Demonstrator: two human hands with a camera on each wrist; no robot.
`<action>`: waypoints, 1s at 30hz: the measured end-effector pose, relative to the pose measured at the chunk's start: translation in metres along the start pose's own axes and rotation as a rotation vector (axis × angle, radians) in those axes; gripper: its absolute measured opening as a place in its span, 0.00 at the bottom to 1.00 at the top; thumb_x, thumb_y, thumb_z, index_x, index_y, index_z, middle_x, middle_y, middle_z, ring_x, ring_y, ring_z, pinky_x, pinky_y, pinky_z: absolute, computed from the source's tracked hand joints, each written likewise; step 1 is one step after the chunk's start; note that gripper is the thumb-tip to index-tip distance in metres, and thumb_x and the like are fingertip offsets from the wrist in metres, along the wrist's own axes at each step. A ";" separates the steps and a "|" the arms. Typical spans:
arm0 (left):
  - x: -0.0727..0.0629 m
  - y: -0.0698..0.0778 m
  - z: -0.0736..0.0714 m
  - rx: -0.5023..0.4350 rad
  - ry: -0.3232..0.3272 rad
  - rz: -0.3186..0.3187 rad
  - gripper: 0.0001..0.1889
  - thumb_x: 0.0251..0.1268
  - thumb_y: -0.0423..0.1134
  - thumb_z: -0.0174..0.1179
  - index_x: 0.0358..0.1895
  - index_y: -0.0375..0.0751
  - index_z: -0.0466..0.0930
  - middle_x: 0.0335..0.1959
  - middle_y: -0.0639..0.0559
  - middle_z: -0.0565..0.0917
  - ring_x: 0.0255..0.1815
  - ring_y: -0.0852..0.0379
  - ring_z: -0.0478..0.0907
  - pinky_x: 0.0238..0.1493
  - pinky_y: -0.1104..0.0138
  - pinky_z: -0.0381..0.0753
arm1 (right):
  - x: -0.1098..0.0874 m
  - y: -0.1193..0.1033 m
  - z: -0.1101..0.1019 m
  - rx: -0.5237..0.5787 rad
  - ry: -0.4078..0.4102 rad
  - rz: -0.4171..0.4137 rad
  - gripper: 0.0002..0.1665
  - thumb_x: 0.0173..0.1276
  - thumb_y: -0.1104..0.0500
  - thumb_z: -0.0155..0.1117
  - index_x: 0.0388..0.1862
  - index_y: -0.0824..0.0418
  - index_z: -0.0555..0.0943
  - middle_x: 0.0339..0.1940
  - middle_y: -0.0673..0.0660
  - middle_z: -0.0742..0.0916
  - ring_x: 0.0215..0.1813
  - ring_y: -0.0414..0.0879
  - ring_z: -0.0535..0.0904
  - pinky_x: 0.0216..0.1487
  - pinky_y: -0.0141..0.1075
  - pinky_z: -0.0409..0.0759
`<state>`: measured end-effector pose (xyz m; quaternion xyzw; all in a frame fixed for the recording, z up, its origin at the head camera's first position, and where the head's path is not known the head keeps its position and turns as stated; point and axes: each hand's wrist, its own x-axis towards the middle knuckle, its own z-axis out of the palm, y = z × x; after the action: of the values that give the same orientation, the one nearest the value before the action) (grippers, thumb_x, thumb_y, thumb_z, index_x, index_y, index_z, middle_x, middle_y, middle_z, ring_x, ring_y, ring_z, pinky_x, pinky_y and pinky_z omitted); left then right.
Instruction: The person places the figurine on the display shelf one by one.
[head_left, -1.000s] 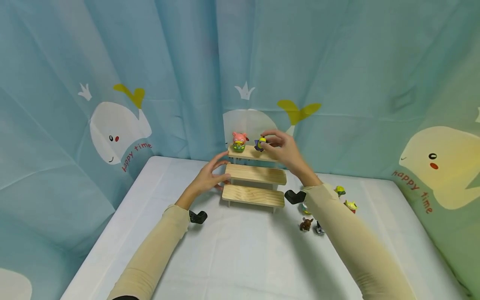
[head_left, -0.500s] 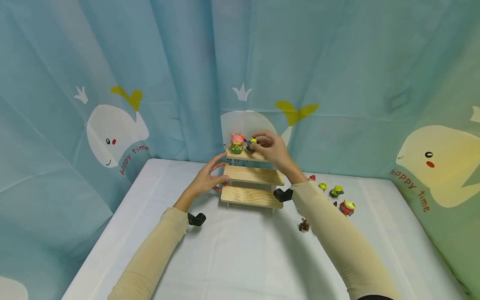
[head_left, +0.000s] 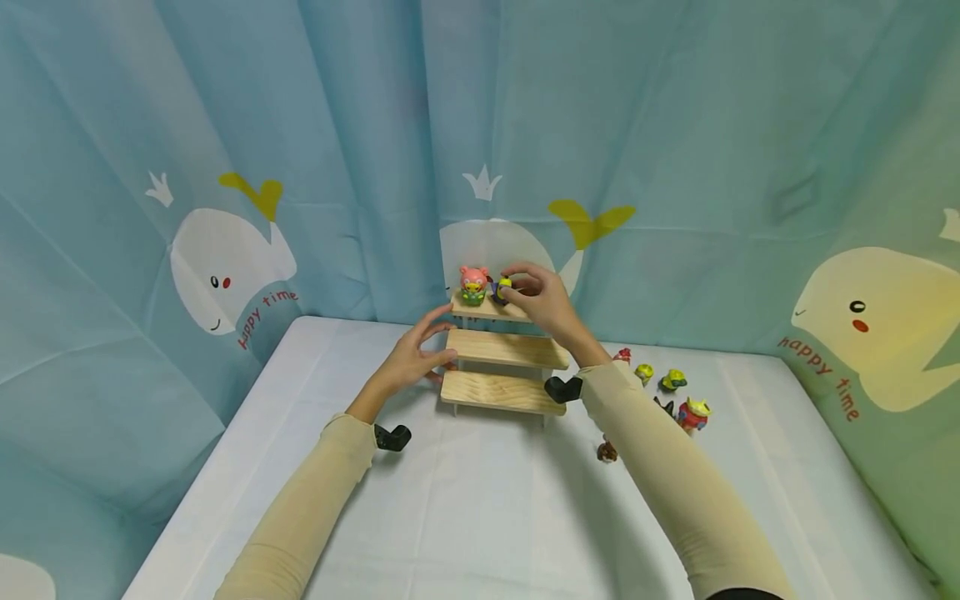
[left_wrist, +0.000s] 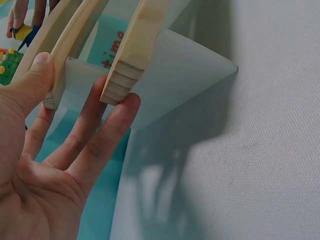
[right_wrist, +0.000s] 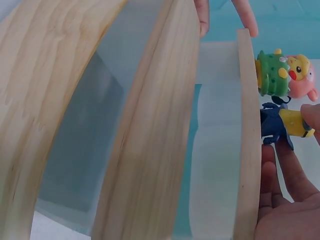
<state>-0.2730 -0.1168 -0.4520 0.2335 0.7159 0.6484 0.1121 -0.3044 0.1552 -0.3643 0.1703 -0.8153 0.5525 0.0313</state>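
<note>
A three-tier wooden display stand (head_left: 506, 348) rises in steps on the table. My left hand (head_left: 408, 360) steadies its left end; in the left wrist view the thumb presses on the middle board and fingers reach behind and against the board ends. My right hand (head_left: 551, 304) pinches a small yellow and dark blue toy figure (right_wrist: 295, 122), upright at the top board, between thumb and fingers. Just left of it on that board stands a pink figurine (head_left: 473, 286) in a green outfit. In the right wrist view the two figures are close together.
Several small figurines, including a red and yellow-green one (head_left: 694, 414) and a brown one (head_left: 607, 452), stand on the white table (head_left: 465, 517), partly hidden by the right sleeve. A blue curtain (head_left: 375, 125) with printed whales hangs behind.
My right hand has moved left along the top board with the yellow and blue toy figure, closer to the pink figurine. My left hand keeps its place on the stand.
</note>
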 end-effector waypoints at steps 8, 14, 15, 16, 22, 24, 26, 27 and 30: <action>0.002 -0.005 -0.001 -0.006 0.003 -0.015 0.43 0.75 0.32 0.62 0.84 0.61 0.50 0.80 0.39 0.59 0.43 0.32 0.87 0.39 0.27 0.79 | -0.001 0.002 0.002 -0.005 0.001 -0.010 0.19 0.76 0.59 0.67 0.62 0.60 0.82 0.57 0.64 0.87 0.52 0.58 0.83 0.52 0.49 0.82; 0.004 -0.011 -0.002 0.033 0.019 0.001 0.42 0.75 0.36 0.63 0.83 0.67 0.52 0.79 0.44 0.63 0.41 0.36 0.88 0.36 0.33 0.84 | 0.000 0.002 0.003 -0.024 0.002 -0.032 0.19 0.76 0.58 0.67 0.63 0.59 0.81 0.59 0.64 0.86 0.53 0.60 0.83 0.56 0.53 0.81; 0.004 -0.012 -0.003 0.035 0.018 0.004 0.42 0.74 0.36 0.63 0.82 0.67 0.52 0.79 0.44 0.63 0.41 0.37 0.88 0.35 0.34 0.84 | 0.000 0.003 0.003 -0.023 0.000 -0.032 0.20 0.76 0.58 0.67 0.64 0.60 0.81 0.60 0.65 0.85 0.53 0.61 0.83 0.56 0.54 0.81; 0.004 -0.012 -0.003 0.037 0.019 0.005 0.42 0.74 0.36 0.64 0.82 0.68 0.53 0.79 0.44 0.63 0.41 0.38 0.88 0.35 0.35 0.85 | 0.001 0.002 0.003 -0.019 -0.002 -0.031 0.20 0.76 0.58 0.67 0.64 0.60 0.81 0.60 0.66 0.85 0.54 0.62 0.82 0.57 0.55 0.81; 0.004 -0.012 -0.002 0.044 0.015 0.011 0.41 0.74 0.36 0.64 0.82 0.67 0.53 0.78 0.42 0.64 0.39 0.43 0.89 0.35 0.36 0.85 | -0.005 -0.012 0.001 -0.007 -0.024 -0.029 0.22 0.76 0.64 0.65 0.66 0.67 0.78 0.62 0.72 0.83 0.55 0.68 0.81 0.57 0.60 0.79; 0.004 -0.012 -0.002 0.041 0.012 0.013 0.41 0.75 0.35 0.63 0.82 0.66 0.53 0.79 0.41 0.63 0.39 0.43 0.89 0.36 0.36 0.85 | -0.010 -0.023 0.000 -0.018 -0.034 -0.025 0.22 0.76 0.65 0.65 0.66 0.69 0.78 0.62 0.73 0.82 0.55 0.69 0.80 0.56 0.59 0.80; 0.004 -0.013 -0.002 0.036 0.011 0.014 0.41 0.75 0.35 0.63 0.82 0.66 0.53 0.78 0.41 0.64 0.39 0.42 0.89 0.36 0.35 0.85 | -0.014 -0.032 -0.001 -0.034 -0.040 -0.024 0.22 0.75 0.66 0.65 0.66 0.69 0.77 0.62 0.73 0.82 0.56 0.69 0.81 0.56 0.58 0.81; 0.005 -0.013 -0.002 0.034 0.013 0.014 0.41 0.75 0.34 0.63 0.82 0.65 0.54 0.78 0.41 0.64 0.39 0.42 0.89 0.36 0.34 0.84 | -0.016 -0.036 -0.001 -0.041 -0.042 -0.022 0.22 0.75 0.66 0.65 0.66 0.69 0.77 0.62 0.74 0.82 0.55 0.69 0.81 0.56 0.57 0.81; 0.005 -0.013 -0.002 0.030 0.014 0.018 0.41 0.75 0.34 0.63 0.82 0.65 0.54 0.78 0.42 0.64 0.39 0.40 0.89 0.36 0.34 0.84 | -0.017 -0.038 -0.002 -0.067 -0.044 -0.029 0.21 0.75 0.65 0.65 0.65 0.68 0.78 0.62 0.74 0.82 0.54 0.68 0.82 0.54 0.56 0.82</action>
<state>-0.2802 -0.1168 -0.4638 0.2373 0.7242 0.6400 0.0977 -0.2773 0.1486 -0.3340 0.1927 -0.8314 0.5205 0.0271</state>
